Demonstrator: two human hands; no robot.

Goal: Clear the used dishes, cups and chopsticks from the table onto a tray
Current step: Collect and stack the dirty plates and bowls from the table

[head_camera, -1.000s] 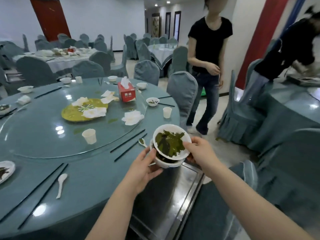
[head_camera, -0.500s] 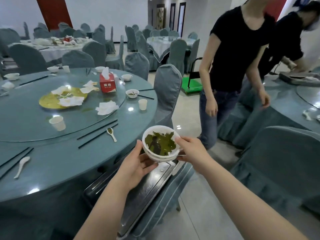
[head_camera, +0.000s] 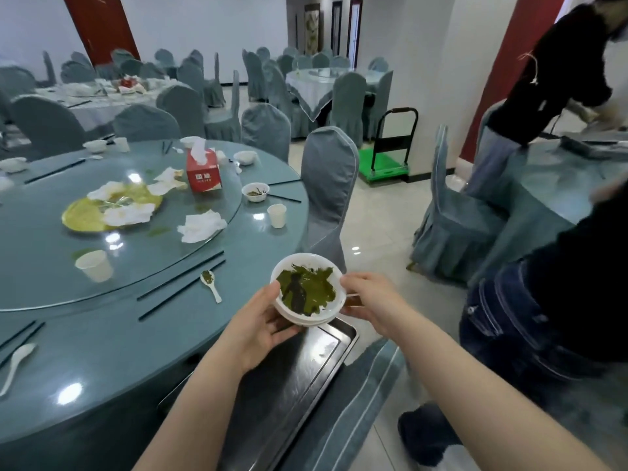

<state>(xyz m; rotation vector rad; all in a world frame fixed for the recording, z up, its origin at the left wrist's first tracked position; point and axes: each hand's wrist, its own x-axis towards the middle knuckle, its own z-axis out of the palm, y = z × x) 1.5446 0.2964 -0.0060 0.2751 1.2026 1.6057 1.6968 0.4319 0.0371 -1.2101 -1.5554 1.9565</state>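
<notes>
While we held the stacked bowls just above the tray's far end, left hand cupping underneath, right hand pinching the rim, they looked rigid, breakable, greasy, best gripped two-handed.

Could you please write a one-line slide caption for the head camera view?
Both hands hold stacked bowls of green leftovers above the metal tray.

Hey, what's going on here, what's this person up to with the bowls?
A person is clearing a banquet table. Both hands, left hand and right hand, hold a stack of white bowls with green leftovers above the far end of a dark metal tray. Paper cups, chopsticks and a spoon remain on the table.
</notes>
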